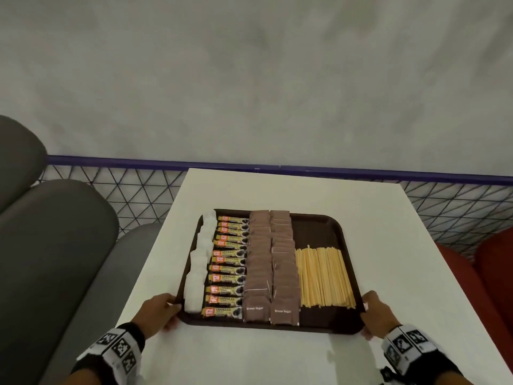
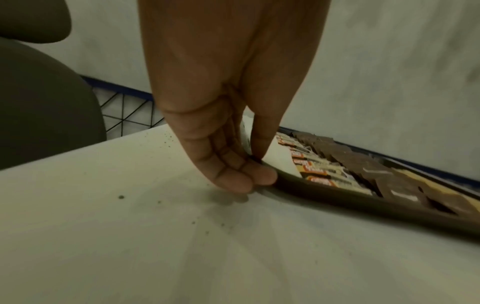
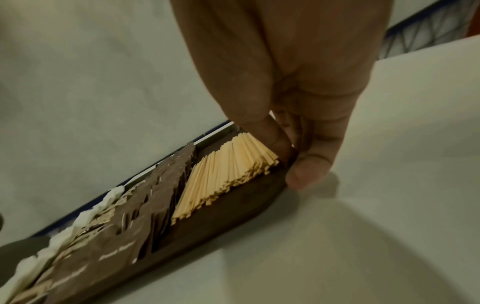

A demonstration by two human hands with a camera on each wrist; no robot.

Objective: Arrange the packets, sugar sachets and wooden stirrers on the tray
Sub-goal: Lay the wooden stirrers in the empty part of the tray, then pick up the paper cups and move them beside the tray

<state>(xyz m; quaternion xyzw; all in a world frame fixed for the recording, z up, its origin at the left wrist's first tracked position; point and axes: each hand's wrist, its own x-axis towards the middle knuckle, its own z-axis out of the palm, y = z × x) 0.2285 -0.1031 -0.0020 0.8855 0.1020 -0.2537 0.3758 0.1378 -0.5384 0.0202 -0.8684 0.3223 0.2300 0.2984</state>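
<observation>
A dark brown tray [image 1: 319, 226] lies on the white table. Left to right it holds a column of white sachets [image 1: 198, 262], a column of coffee granule packets [image 1: 229, 269], two columns of brown sugar sachets [image 1: 272, 268] and a sheaf of wooden stirrers [image 1: 323, 276]. My left hand [image 1: 163, 308] pinches the tray's near left corner [image 2: 306, 190], thumb on the rim and fingers [image 2: 233, 176] under it. My right hand [image 1: 373, 311] pinches the near right corner [image 3: 259, 189], thumb [image 3: 270, 135] beside the stirrers [image 3: 228, 170].
The white table [image 1: 277, 362] stands against a grey wall with a blue-railed wire mesh [image 1: 138, 187] behind it. Grey padded seats [image 1: 55, 232] are at the left, a red seat [image 1: 485, 268] at the right. The tray's far right part is bare.
</observation>
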